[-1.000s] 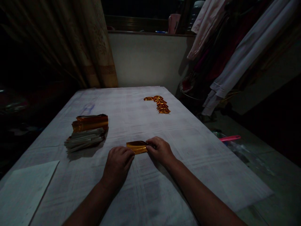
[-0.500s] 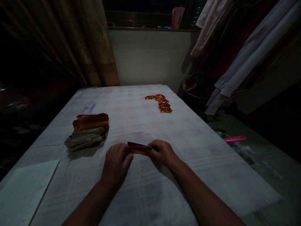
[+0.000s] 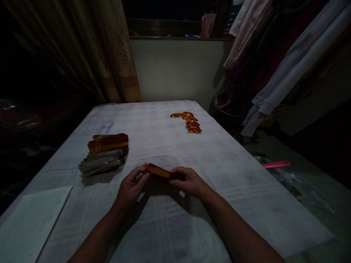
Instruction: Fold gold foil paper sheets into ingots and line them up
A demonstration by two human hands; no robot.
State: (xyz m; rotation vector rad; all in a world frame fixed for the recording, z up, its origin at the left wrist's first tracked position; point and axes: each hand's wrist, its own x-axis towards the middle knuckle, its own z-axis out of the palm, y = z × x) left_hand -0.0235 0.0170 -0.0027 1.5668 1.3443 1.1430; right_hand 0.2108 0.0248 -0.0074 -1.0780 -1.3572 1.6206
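Note:
A strip of shiny gold foil paper (image 3: 159, 172), apparently folded, is held just above the cloth between both hands. My left hand (image 3: 131, 187) pinches its left end between thumb and fingers. At the other end, my right hand (image 3: 189, 180) grips it with thumb and bent fingers. Left of my hands lies a stack of gold foil sheets (image 3: 109, 143), its front part showing grey paper backs (image 3: 102, 163). Farther off, several folded gold foil pieces (image 3: 192, 124) lie overlapping in a bent row.
A pale plaid cloth (image 3: 153, 135) covers the table. A white sheet or board (image 3: 35, 219) lies at the near left. Beyond the right edge are a pink handle (image 3: 276, 164) and hanging clothes (image 3: 287, 62). A pink cup (image 3: 207, 25) stands on the back ledge.
Both hands have lifted the foil strip slightly off the cloth and tilted it, its left end higher. My left hand has shifted a little left and turned. The camera view has shifted slightly.

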